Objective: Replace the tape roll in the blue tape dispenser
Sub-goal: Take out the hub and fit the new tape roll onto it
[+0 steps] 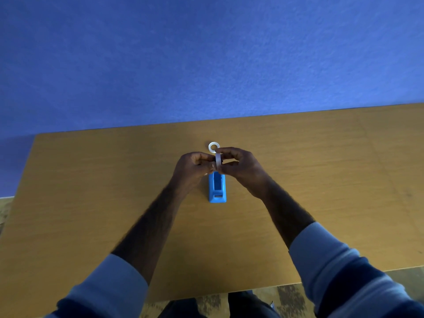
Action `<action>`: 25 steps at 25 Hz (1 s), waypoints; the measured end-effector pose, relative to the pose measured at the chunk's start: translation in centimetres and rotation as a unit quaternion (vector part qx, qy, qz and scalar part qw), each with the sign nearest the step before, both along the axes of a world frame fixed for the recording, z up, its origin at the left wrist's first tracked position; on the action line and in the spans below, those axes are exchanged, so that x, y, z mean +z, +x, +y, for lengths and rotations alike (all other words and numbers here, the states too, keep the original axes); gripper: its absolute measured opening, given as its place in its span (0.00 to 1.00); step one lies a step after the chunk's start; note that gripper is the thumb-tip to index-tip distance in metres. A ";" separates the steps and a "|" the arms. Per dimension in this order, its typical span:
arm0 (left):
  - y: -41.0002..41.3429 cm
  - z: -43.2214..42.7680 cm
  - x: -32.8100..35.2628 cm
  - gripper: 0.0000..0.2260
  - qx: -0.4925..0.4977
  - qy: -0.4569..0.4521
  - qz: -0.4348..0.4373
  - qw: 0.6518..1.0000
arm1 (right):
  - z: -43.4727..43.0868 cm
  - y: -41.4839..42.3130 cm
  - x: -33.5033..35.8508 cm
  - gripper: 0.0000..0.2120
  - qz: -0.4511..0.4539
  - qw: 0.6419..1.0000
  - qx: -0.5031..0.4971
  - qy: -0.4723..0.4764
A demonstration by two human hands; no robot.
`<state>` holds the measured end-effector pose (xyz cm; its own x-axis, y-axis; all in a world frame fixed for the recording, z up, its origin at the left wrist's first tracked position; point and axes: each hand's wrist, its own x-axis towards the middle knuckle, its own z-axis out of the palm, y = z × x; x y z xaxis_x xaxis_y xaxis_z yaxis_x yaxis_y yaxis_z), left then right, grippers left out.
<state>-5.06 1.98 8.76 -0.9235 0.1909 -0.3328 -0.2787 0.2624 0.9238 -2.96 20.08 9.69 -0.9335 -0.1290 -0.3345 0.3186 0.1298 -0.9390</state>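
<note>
The blue tape dispenser (pixel 217 188) stands on the wooden table (pixel 91 180), its long axis pointing away from me and its roll bay showing dark inside. Just above its far end, my left hand (pixel 193 165) and my right hand (pixel 238 164) pinch a pale tape roll (pixel 218 161) between them, held on edge. A second white tape ring (pixel 213 147) lies flat on the table just beyond my hands.
A blue wall (pixel 206 53) rises behind the table's far edge. The table's left edge runs diagonally at the left, with patterned floor (pixel 4 210) beside it. My legs show under the near edge.
</note>
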 end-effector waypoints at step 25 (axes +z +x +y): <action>1.8 0.9 -5.7 0.13 0.002 -0.140 0.043 0.989 | -0.9 -0.1 -5.8 0.25 0.091 0.919 0.129 0.360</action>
